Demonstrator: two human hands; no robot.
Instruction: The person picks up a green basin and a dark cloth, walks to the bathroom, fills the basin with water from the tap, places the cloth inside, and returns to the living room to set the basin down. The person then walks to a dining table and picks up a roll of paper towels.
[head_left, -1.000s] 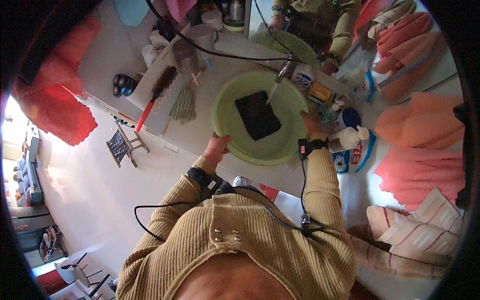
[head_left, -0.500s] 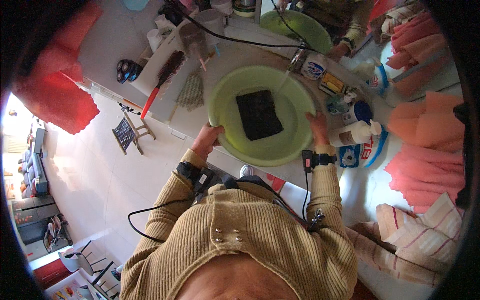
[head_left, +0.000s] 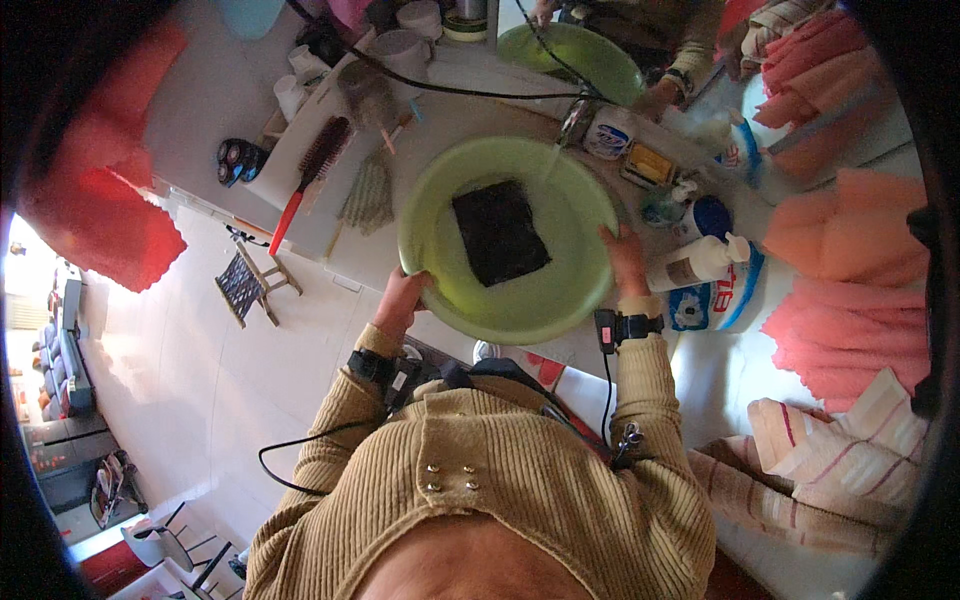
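Observation:
A round light green basin point(head_left: 585, 285) sits under a metal tap point(head_left: 577, 122), and a thin stream of water runs down into it. Inside, a dark rectangular piece, cloth-like or sponge-like point(head_left: 500, 232), lies flat in shallow water; its exact kind is unclear. My left hand point(head_left: 402, 298) grips the basin's near left rim, thumb on top. On the right side my right hand point(head_left: 627, 258) holds the opposite rim, its fingers partly hidden beneath the edge. Neither hand touches the dark piece.
Left of the basin are a red-handled hairbrush point(head_left: 303, 185) and a textured grey cloth point(head_left: 368, 195). To its right stand a white pump bottle point(head_left: 697, 263), a soap box point(head_left: 648, 163) and other bottles. A mirror point(head_left: 690, 135) rises behind; a folding stool point(head_left: 250, 283) stands on the floor.
The whole view has shifted slightly left and down. My left hand sits a little nearer to me along the rim. Both hands keep hold of the basin.

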